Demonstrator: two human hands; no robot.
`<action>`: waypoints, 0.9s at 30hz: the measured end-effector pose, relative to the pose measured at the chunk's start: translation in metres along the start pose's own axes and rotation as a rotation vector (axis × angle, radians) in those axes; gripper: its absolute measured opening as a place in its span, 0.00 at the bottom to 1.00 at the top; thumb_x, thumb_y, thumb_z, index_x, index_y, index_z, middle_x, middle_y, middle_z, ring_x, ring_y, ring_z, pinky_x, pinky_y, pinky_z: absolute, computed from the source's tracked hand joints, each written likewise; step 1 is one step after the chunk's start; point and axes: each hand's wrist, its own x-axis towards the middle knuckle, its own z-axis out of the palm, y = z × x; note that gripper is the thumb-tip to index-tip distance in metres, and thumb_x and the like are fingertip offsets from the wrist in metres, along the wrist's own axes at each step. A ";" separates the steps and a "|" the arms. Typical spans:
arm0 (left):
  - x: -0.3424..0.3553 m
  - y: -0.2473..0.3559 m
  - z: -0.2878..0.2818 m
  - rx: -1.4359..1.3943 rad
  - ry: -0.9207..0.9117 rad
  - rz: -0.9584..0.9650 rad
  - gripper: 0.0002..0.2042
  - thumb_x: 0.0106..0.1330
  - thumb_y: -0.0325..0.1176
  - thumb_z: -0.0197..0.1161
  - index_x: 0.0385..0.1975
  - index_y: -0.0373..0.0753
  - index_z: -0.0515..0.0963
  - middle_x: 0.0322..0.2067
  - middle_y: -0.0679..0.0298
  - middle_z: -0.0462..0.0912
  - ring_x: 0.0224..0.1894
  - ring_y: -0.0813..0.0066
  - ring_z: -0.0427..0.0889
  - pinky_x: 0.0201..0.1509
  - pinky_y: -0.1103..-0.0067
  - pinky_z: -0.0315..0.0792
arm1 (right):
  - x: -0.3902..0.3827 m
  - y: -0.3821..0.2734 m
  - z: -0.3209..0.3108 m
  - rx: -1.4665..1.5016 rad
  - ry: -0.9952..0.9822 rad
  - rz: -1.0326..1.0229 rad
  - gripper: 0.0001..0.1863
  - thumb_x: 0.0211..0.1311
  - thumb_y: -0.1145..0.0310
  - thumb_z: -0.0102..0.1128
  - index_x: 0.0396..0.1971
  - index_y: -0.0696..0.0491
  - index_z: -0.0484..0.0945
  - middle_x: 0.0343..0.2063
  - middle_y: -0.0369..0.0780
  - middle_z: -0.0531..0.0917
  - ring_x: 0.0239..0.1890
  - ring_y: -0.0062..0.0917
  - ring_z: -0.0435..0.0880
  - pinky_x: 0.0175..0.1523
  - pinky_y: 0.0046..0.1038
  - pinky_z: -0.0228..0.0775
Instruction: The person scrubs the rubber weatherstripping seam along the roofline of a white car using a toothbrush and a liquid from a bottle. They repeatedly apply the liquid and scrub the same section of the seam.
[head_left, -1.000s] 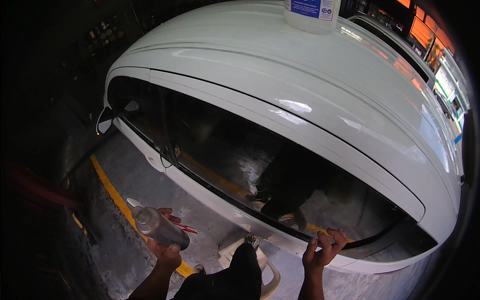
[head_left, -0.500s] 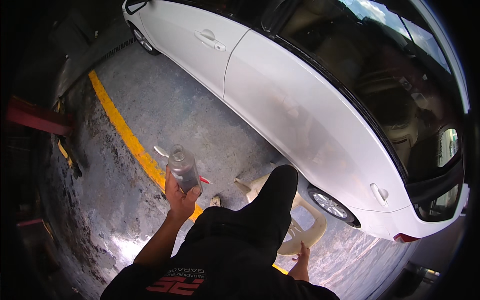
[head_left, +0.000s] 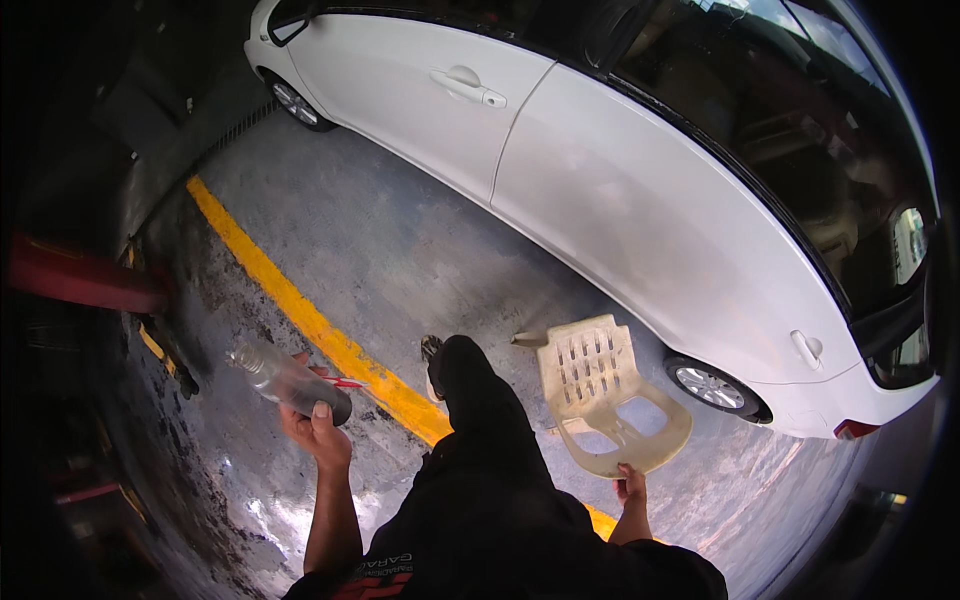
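Note:
My left hand (head_left: 318,432) is closed around a clear plastic bottle (head_left: 290,382) with dark contents in its lower part. The bottle is uncapped and tilted, its mouth toward the left. A thin red-and-white handled tool (head_left: 345,381) sticks out beside the bottle, at the fingers of the same hand; most of it is hidden. To the right, my right hand (head_left: 630,484) grips the rim of a cream plastic chair (head_left: 655,425), at the top of its backrest. The chair's slotted seat (head_left: 585,365) faces up, beside the car's rear wheel.
A white car (head_left: 620,200) stands along the right, its rear wheel (head_left: 712,388) close to the chair. A yellow line (head_left: 290,295) crosses the stained concrete floor (head_left: 400,250). A red post or beam (head_left: 90,275) juts in from the left. My shoe (head_left: 431,348) is near the line.
The bottle has gone from nearly upright to tilted and moved left. My leg has moved left, off the chair in view, so more of the chair shows. My right hand stays at its rim.

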 end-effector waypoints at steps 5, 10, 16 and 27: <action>0.069 -0.034 -0.003 -0.100 -0.090 -0.011 0.36 0.67 0.55 0.64 0.64 0.29 0.70 0.58 0.50 0.77 0.51 0.63 0.79 0.53 0.69 0.75 | -0.030 0.023 0.114 0.123 0.128 0.007 0.11 0.60 0.71 0.69 0.42 0.53 0.81 0.26 0.36 0.82 0.16 0.23 0.75 0.16 0.24 0.64; 0.160 -0.070 -0.020 -0.157 -0.234 -0.062 0.39 0.66 0.57 0.68 0.66 0.31 0.66 0.60 0.50 0.75 0.55 0.61 0.79 0.58 0.68 0.76 | -0.047 0.055 0.234 0.248 0.093 0.058 0.13 0.57 0.73 0.71 0.42 0.51 0.79 0.28 0.35 0.80 0.18 0.20 0.70 0.18 0.22 0.57; 0.273 -0.102 -0.027 -0.154 -0.323 -0.078 0.40 0.64 0.58 0.67 0.65 0.31 0.67 0.60 0.51 0.76 0.55 0.63 0.79 0.56 0.69 0.77 | -0.066 0.077 0.385 0.323 0.083 0.047 0.16 0.57 0.73 0.71 0.45 0.53 0.79 0.29 0.35 0.79 0.21 0.23 0.70 0.21 0.25 0.58; 0.460 -0.186 -0.014 -0.285 -0.606 0.120 0.35 0.63 0.52 0.60 0.63 0.30 0.71 0.61 0.51 0.77 0.53 0.66 0.80 0.54 0.69 0.79 | -0.093 0.053 0.597 0.362 0.061 -0.009 0.11 0.56 0.71 0.73 0.36 0.53 0.79 0.24 0.35 0.77 0.18 0.19 0.67 0.20 0.24 0.55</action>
